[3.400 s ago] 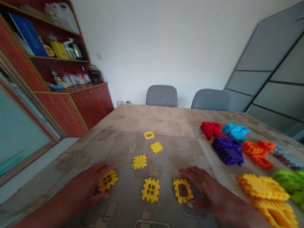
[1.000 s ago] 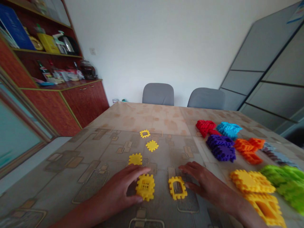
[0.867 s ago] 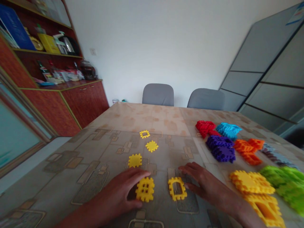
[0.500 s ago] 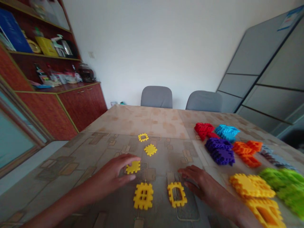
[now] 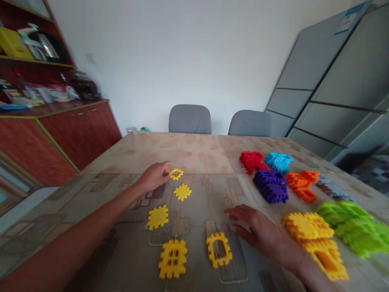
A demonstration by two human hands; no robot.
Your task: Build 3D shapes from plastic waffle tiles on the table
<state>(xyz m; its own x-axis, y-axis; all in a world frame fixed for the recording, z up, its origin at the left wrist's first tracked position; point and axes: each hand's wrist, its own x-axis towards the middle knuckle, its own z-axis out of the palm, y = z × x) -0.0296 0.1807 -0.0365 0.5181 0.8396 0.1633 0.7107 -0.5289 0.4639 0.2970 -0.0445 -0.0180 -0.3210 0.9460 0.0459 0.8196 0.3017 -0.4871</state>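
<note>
My left hand [image 5: 155,176] reaches to the far end of a loose line of yellow toothed building plates. Its thumb and curved forefinger are apart at the left edge of a small open-framed plate [image 5: 176,174]; whether they touch it, I cannot tell. Nearer lie a solid plate [image 5: 182,192], another solid plate [image 5: 158,217] and a plate with a four-pane window [image 5: 173,258]. My right hand [image 5: 244,219] is open, fingers loosely stretched, holding nothing. Just below its fingertips lies a plate with an arched opening [image 5: 219,250].
Stacked plates stand along the right side: red [image 5: 251,160], light blue [image 5: 278,161], purple [image 5: 270,186], orange [image 5: 302,184], grey [image 5: 332,188], yellow [image 5: 308,225] and green [image 5: 355,227]. Two grey chairs [image 5: 190,118] stand behind the patterned tablecloth [image 5: 200,146].
My left hand has left the nearer solid plate and moved forward to the far open-framed plate, which looks slightly turned. My right hand stays about the same. The view has swung right.
</note>
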